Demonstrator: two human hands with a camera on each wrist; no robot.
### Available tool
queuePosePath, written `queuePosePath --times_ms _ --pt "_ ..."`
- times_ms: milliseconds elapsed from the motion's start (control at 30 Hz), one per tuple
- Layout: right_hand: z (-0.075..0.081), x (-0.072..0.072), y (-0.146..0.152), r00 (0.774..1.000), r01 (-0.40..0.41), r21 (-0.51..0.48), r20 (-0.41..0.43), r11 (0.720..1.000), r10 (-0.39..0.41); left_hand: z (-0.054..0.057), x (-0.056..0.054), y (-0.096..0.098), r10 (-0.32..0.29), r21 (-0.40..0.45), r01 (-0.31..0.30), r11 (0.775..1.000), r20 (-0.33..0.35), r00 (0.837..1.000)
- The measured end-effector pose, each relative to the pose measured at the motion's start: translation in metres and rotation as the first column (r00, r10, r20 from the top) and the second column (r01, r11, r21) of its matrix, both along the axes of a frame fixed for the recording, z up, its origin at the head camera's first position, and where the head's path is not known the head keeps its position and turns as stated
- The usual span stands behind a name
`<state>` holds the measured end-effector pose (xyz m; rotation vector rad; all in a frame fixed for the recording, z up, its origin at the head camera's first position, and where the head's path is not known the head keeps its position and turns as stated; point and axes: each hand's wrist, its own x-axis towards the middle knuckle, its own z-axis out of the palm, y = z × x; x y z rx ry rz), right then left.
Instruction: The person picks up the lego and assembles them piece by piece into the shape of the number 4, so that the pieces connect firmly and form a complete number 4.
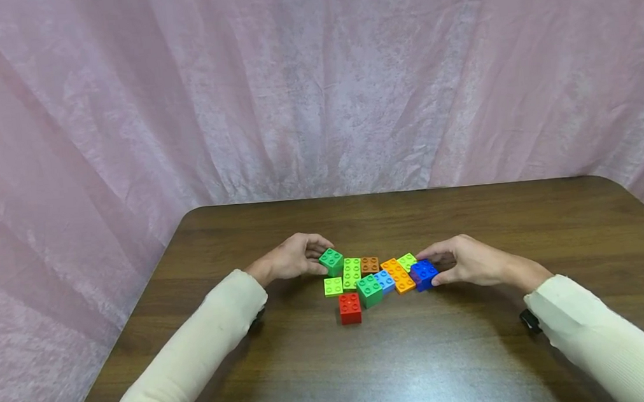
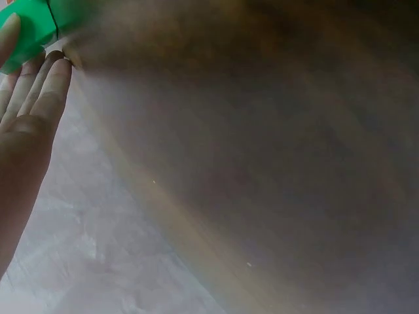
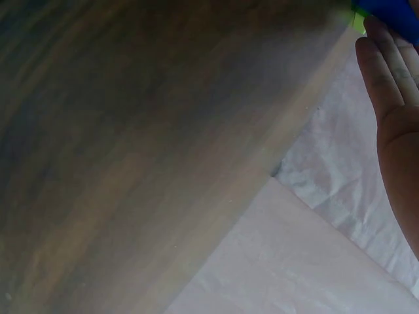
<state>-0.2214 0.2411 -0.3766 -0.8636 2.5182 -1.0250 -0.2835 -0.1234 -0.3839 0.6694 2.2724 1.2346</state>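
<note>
My left hand [image 1: 294, 256] holds a green building block [image 1: 331, 261] between thumb and fingers at the left end of a cluster of studded blocks. The same green block [image 2: 29, 33] shows at the top left corner of the left wrist view. At the cluster's right end, my right hand [image 1: 471, 261] grips a blue block [image 1: 424, 274] with a purple patch on its left side. Between the hands lie a long lime block [image 1: 352, 274], a brown block [image 1: 370, 265], a light blue block [image 1: 385, 281], an orange block [image 1: 398, 276] and a second green block [image 1: 370, 291].
Nearer the body sits a red block [image 1: 350, 309], with a small lime block [image 1: 333, 287] behind it to the left. Another lime block [image 1: 407, 261] lies behind the orange one. The wooden table [image 1: 290, 363] ends at a pink curtain [image 1: 312, 87].
</note>
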Motion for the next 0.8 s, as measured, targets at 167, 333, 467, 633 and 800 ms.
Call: queuePosePath --times_ms 167,333,467,633,800 --pt "-0.001 -0.003 0.002 1.0 0.015 -0.025 0.017 1.0 -0.015 -0.001 -0.003 0.0 0.002 0.006 -0.002 1.0 -0.031 1.0" --pt "0.002 -0.006 0.008 0.998 0.047 -0.048 0.032 0.998 -0.046 0.001 -0.005 0.002 0.016 0.031 -0.014 0.999 -0.063 0.998" --pt "0.007 -0.009 0.011 0.997 0.071 -0.07 0.025 0.995 -0.069 0.002 -0.006 0.005 0.057 0.031 -0.054 0.998 -0.101 0.993" --pt "0.011 -0.016 0.011 0.995 0.094 -0.099 -0.012 0.991 -0.095 0.003 -0.007 0.011 0.11 -0.004 -0.112 0.994 -0.153 0.982" --pt "0.012 -0.024 0.005 0.995 0.097 -0.14 -0.009 0.985 -0.1 0.003 -0.009 0.018 0.165 -0.04 -0.174 0.984 -0.168 0.972"
